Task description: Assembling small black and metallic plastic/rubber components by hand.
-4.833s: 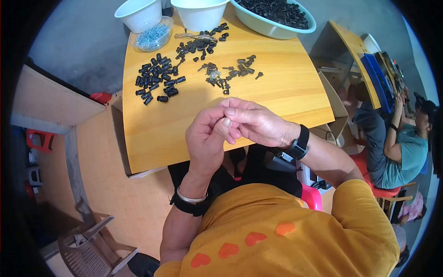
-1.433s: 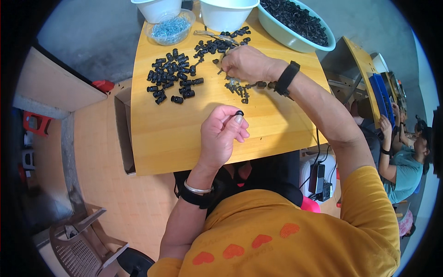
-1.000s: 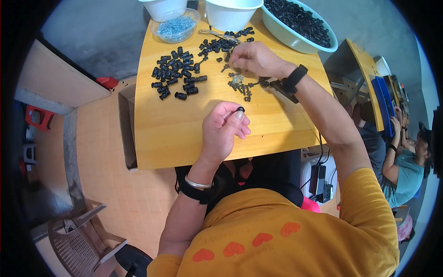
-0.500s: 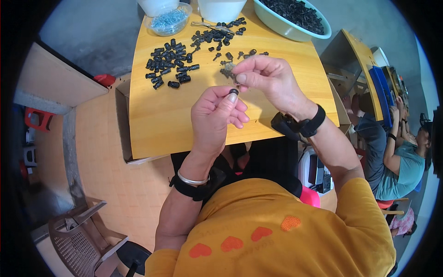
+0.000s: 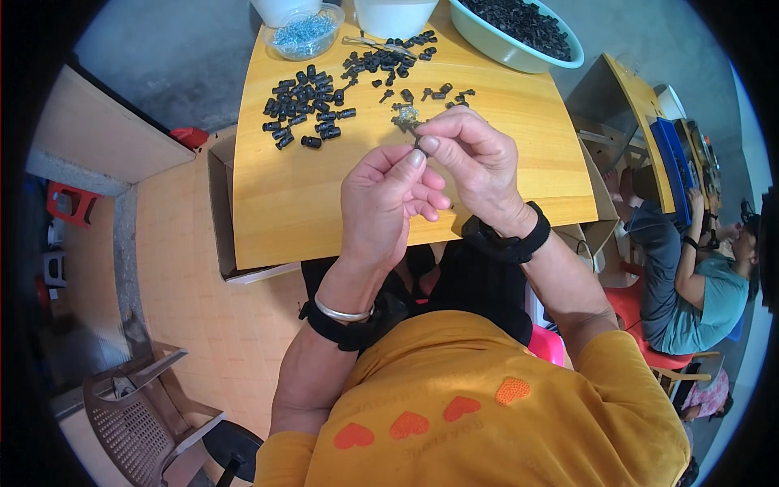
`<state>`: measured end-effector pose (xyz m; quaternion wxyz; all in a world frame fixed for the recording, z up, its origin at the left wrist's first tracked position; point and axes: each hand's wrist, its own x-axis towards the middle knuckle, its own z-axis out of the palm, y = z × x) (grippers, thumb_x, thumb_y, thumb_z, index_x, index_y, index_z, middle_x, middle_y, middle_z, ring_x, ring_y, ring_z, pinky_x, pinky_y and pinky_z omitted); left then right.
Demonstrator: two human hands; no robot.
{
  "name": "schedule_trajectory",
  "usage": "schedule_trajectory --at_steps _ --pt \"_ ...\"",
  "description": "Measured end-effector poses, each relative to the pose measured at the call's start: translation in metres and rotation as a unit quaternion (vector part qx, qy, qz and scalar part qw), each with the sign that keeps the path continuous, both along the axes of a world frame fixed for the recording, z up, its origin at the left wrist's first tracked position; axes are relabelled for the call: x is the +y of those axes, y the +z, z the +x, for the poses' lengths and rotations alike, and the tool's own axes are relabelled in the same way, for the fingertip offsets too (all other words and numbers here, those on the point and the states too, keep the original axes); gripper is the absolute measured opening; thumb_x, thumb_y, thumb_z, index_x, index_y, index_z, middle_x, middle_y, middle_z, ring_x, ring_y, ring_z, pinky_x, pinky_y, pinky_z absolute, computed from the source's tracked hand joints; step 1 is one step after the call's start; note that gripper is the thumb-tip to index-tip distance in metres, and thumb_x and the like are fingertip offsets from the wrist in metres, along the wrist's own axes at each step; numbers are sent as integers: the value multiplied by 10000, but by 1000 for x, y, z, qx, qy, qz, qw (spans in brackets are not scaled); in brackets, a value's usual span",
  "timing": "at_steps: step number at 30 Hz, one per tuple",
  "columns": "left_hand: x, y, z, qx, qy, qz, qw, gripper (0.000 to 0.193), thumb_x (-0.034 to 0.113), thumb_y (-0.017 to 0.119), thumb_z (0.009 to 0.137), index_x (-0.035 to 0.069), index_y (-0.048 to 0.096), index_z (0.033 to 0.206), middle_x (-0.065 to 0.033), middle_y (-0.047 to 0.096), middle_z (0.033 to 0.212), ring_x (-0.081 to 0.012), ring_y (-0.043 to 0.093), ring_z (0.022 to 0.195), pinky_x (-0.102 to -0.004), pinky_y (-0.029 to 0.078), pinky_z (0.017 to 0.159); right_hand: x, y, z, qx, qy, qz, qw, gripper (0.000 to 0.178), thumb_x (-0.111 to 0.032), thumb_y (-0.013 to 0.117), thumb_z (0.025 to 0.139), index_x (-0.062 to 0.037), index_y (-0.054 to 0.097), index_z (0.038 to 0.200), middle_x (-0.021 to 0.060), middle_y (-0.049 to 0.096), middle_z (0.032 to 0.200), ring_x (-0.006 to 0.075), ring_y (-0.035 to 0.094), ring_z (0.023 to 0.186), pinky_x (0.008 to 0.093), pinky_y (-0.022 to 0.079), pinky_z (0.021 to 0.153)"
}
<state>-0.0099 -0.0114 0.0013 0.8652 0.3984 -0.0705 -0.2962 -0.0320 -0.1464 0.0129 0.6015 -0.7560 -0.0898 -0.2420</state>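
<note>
Over the near part of the table, my left hand (image 5: 380, 199) and my right hand (image 5: 484, 166) meet at their fingertips. My left thumb and forefinger pinch a small black cord lock barrel, now mostly hidden by the fingers. From above, my right thumb and forefinger hold a thin dark plunger piece (image 5: 419, 143) against it. How far the two fit together is hidden. Just beyond my fingers lie several small black stems (image 5: 403, 124) and a little tangle of shiny springs (image 5: 410, 112). A cluster of black cord locks (image 5: 304, 105) spreads to the left.
At the table's (image 5: 324, 199) far side stand a clear bowl of bluish springs (image 5: 303, 50), a white tub (image 5: 394, 19) and a pale green basin (image 5: 507, 50) of black parts. Metal tweezers (image 5: 377, 45) lie among loose pieces. A co-worker (image 5: 704, 296) sits at the right.
My right hand has come down and left to my left fingertips, bringing its small piece against the barrel. The view has shifted slightly.
</note>
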Motion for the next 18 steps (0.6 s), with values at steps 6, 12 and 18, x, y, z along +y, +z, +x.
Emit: schedule_trajectory --at_steps 6,12,18 --pt "-3 -3 1 -17 28 37 999 135 123 513 880 1 540 928 -91 607 705 -147 601 548 -223 462 462 1 -5 -3 -5 -36 -39 999 62 -33 594 791 16 609 825 51 565 741 123 526 678 236 425 616" --pt "-6 -5 1 -38 49 75 995 140 113 516 877 -14 538 933 -101 608 710 -140 601 555 -209 468 466 3 1 -4 -44 -87 -182 978 36 -11 590 771 10 597 799 83 555 715 187 556 648 269 440 577" --pt "-4 1 5 -6 32 73 997 130 81 508 870 -37 538 916 -110 597 712 -143 598 544 -211 471 458 1 -4 -1 -71 -105 -204 971 36 -1 587 757 6 583 792 96 551 709 217 560 635 280 442 554"
